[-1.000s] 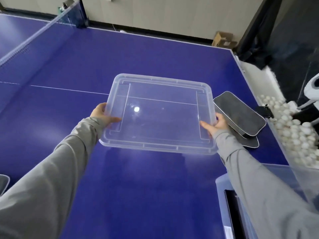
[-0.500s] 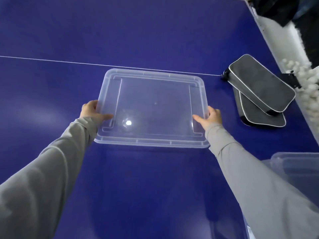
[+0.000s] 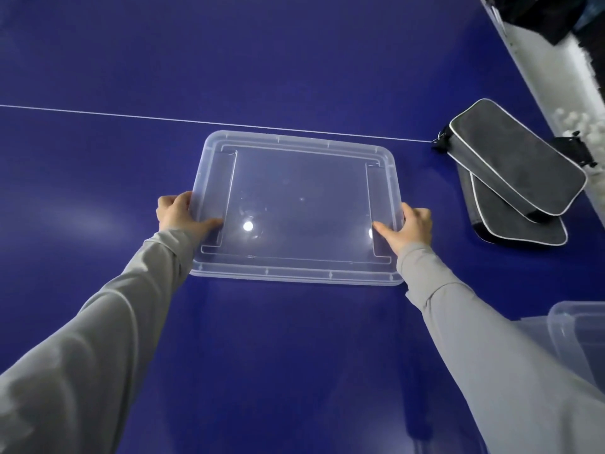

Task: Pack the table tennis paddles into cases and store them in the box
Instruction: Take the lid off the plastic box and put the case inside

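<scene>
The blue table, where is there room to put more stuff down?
Bare blue table lies beyond the white line, left of the clear lid past the left hand, and near, between the two sleeves. The right is crowded: two stacked paddle cases and the clear box at the corner. The right hand grips the lid too.

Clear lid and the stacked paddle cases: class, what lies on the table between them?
In the head view, only bare blue table lies between the clear lid and the paddle cases, apart from the right hand gripping the lid's edge.
</scene>
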Demonstrator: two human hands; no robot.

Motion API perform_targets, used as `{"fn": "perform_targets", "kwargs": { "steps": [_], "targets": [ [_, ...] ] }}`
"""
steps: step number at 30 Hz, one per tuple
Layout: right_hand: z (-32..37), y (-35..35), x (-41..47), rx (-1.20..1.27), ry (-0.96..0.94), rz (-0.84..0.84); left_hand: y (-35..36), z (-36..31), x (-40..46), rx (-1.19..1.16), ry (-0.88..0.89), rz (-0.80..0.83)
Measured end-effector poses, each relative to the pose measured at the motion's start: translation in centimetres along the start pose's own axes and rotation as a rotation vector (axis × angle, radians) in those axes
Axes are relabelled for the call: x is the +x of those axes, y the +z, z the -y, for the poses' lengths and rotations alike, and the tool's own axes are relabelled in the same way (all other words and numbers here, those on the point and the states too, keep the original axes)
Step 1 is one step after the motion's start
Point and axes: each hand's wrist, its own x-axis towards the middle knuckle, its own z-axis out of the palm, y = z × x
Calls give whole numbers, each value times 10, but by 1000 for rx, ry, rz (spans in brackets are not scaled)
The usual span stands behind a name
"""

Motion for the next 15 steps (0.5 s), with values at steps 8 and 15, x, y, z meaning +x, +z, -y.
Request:
{"fn": "perform_targets", "kwargs": {
  "steps": [8, 15],
  "targets": [
    [-1, -14, -30, 9, -73, 52, -6, -9, -13, 117, -24, 40],
    [12, -36, -74, -190, -286, 160, -18, -17, -65, 419, 94, 107]
  ]
}}
